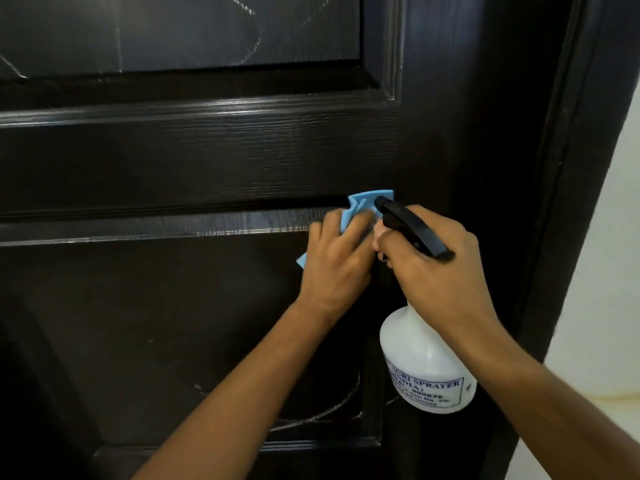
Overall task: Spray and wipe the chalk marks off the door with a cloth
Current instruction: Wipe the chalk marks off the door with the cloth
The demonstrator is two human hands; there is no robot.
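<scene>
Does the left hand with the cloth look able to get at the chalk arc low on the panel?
Probably yes: the left hand holds the cloth above the chalk arc; only its own forearm crosses there.

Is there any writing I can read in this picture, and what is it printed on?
"SPRAYER", on the label of the white spray bottle gripped by the right hand.
"400078", the line beneath, is only partly legible.
Other label lines: too blurred to read.
The door has chalk marks, no words.
</scene>
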